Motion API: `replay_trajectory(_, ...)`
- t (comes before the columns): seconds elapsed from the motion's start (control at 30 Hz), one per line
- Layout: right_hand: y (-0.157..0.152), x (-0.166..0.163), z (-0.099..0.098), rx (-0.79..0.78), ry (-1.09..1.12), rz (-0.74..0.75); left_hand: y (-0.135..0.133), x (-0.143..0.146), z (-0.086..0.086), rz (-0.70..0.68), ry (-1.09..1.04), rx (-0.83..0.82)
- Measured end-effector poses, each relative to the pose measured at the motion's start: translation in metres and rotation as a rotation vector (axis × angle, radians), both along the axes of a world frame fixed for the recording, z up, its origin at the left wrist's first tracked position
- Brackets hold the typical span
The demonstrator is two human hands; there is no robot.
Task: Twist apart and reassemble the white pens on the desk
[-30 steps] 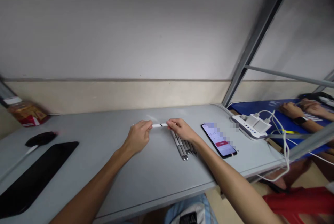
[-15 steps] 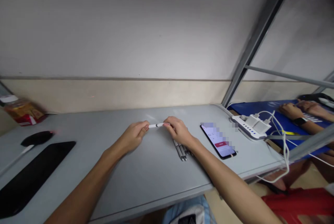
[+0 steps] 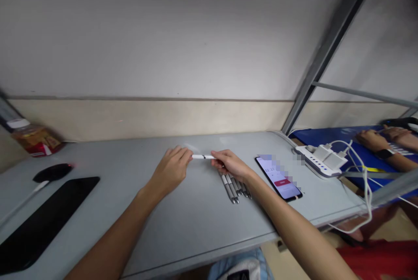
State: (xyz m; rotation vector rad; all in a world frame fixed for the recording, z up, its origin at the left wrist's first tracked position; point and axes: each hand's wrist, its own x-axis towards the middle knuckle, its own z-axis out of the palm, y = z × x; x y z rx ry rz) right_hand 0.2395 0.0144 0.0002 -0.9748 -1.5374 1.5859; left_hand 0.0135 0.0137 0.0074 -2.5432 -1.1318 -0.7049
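Note:
My left hand (image 3: 171, 168) and my right hand (image 3: 230, 164) both pinch a thin white pen (image 3: 203, 156) held level just above the grey table (image 3: 183, 210), one hand at each end. Each hand's fingers are closed on it. Under my right wrist lie several grey pens (image 3: 234, 186) side by side on the table. A phone (image 3: 278, 177) with a lit screen lies to the right of them.
A white power strip (image 3: 321, 160) with chargers and cables sits at the table's right end. A black mat (image 3: 42, 221), a black mouse (image 3: 52, 172) and a packet (image 3: 34, 140) are at the left. Another person's hands (image 3: 388, 138) rest on a blue surface at far right.
The hands have drawn slightly apart, so more of the white pen shows between them. The view has shifted a little to the left.

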Motion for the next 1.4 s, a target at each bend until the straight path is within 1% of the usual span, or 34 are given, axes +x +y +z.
replay_trajectory(0.07,0.000,0.000,0.000,-0.034,0.029,0.021,-0.003,0.001,0.003,0.003,0.054,0.042)
replay_trajectory(0.1,0.000,0.000,-0.001,-0.021,0.019,0.015,-0.004,0.001,0.004,-0.002,0.068,0.046)
replay_trajectory(0.23,0.001,0.000,-0.003,0.129,-0.081,-0.063,-0.004,0.001,0.004,-0.013,0.038,0.016)
replay_trajectory(0.3,0.001,0.000,-0.003,0.143,-0.097,-0.061,-0.003,0.001,0.002,-0.010,0.037,0.014)
replay_trajectory(0.4,0.001,0.002,-0.001,0.049,-0.078,-0.022,-0.001,-0.001,-0.001,0.000,0.051,0.024)
replay_trajectory(0.5,0.001,0.004,0.000,-0.031,-0.094,-0.021,-0.001,-0.001,-0.002,0.006,0.046,0.023)
replay_trajectory(0.67,0.000,0.004,0.000,-0.044,-0.097,0.003,-0.001,-0.001,-0.003,-0.003,-0.002,-0.018)
replay_trajectory(0.77,0.000,0.003,0.000,-0.079,-0.091,0.015,-0.002,0.001,-0.002,-0.016,-0.043,-0.033)
replay_trajectory(0.83,-0.001,0.003,0.001,-0.113,-0.084,0.042,-0.002,0.001,-0.002,-0.011,-0.041,-0.017)
replay_trajectory(0.97,-0.001,0.006,0.001,-0.193,-0.064,0.130,-0.001,0.000,0.000,0.020,0.029,0.058)
replay_trajectory(1.07,0.000,0.006,-0.002,-0.182,-0.012,0.139,-0.001,0.000,0.001,0.027,0.036,0.076)
replay_trajectory(1.17,0.001,0.004,-0.006,-0.087,0.003,0.088,-0.002,0.001,-0.002,0.029,-0.002,0.021)
replay_trajectory(1.23,0.001,0.004,-0.007,0.043,-0.084,0.053,-0.001,0.003,-0.006,0.044,-0.033,-0.041)
replay_trajectory(1.27,0.000,0.004,-0.006,0.147,-0.155,0.030,-0.001,0.003,-0.008,0.058,-0.050,-0.075)
replay_trajectory(1.4,-0.001,0.005,-0.001,0.703,-0.425,-0.121,0.003,0.004,-0.016,0.109,-0.147,-0.208)
